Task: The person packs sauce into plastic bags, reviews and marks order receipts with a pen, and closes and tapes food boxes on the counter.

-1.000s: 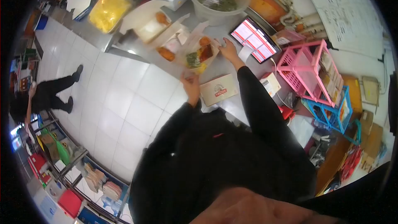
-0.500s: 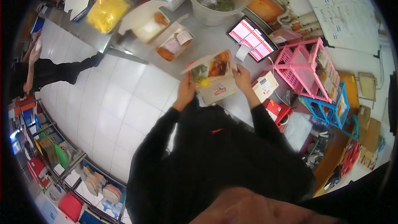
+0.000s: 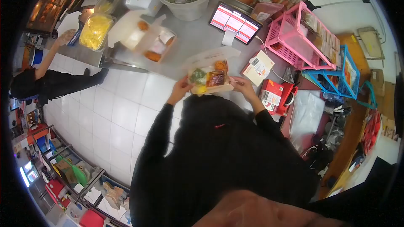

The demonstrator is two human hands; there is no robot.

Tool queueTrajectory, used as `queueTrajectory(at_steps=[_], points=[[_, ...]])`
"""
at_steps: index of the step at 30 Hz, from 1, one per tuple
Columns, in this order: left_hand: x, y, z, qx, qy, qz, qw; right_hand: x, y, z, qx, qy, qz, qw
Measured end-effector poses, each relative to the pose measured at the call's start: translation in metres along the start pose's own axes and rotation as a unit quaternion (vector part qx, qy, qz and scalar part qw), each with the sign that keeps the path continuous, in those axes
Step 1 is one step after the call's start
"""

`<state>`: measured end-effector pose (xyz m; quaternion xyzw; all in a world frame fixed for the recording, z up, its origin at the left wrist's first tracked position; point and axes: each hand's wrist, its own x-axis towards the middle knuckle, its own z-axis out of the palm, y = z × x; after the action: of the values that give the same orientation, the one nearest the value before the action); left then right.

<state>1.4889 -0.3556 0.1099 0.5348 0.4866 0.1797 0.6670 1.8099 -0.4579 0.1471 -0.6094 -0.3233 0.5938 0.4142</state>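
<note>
Bright, strong fisheye curvature (black corners)

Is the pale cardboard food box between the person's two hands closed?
No, the lid of the box stands open, showing the food inside.

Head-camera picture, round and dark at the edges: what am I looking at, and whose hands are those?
No machine here: a person wears the camera on their head, and it looks forward and down. Their bare left hand and right hand hold an open food box by its sides; inside are greens, something yellow and browned pieces. On the metal counter stand two more open boxes, a pale tub and a lit tablet. At far left is another person.
</note>
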Motion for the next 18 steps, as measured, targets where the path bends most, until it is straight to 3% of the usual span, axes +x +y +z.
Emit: queueTrajectory(at_steps=[1, 4, 8, 10, 11, 12, 13, 15, 17, 18], points=[[0.001, -0.001, -0.002, 0.026, -0.006, -0.005, 1.0, 0.005, 0.001, -0.001, -0.02, -0.009, -0.012, 1.0], [0.001, 0.003, -0.001, 0.01, -0.006, 0.029, 0.999, 0.031, 0.016, -0.003, 0.037, 0.032, 0.088, 0.995], [-0.002, -0.003, 0.001, 0.064, 0.043, 0.021, 0.997, 0.039, 0.003, -0.002, -0.035, 0.031, 0.133, 0.99], [0.003, -0.012, 0.008, 0.124, 0.266, 0.179, 0.939, 0.036, -0.01, -0.002, -0.112, 0.08, 0.105, 0.985], [0.005, -0.003, 0.007, 0.15, 0.324, 0.248, 0.901, 0.048, -0.002, -0.006, -0.185, 0.155, -0.084, 0.967], [0.008, 0.006, 0.005, 0.18, 0.385, 0.307, 0.851, 0.062, 0.005, -0.01, -0.249, 0.222, -0.269, 0.904], [0.002, 0.044, -0.002, 0.209, 0.397, 0.355, 0.82, 0.064, -0.019, -0.007, -0.24, 0.206, -0.3, 0.9], [-0.009, 0.081, -0.002, 0.161, 0.355, 0.348, 0.853, 0.053, -0.095, 0.009, -0.222, 0.171, -0.357, 0.891], [-0.015, 0.106, 0.009, 0.001, 0.235, 0.239, 0.942, 0.079, -0.099, 0.0, -0.182, 0.01, -0.177, 0.967], [-0.026, 0.12, 0.012, 0.003, 0.212, 0.143, 0.967, 0.083, -0.095, -0.001, -0.19, -0.029, -0.111, 0.975]])
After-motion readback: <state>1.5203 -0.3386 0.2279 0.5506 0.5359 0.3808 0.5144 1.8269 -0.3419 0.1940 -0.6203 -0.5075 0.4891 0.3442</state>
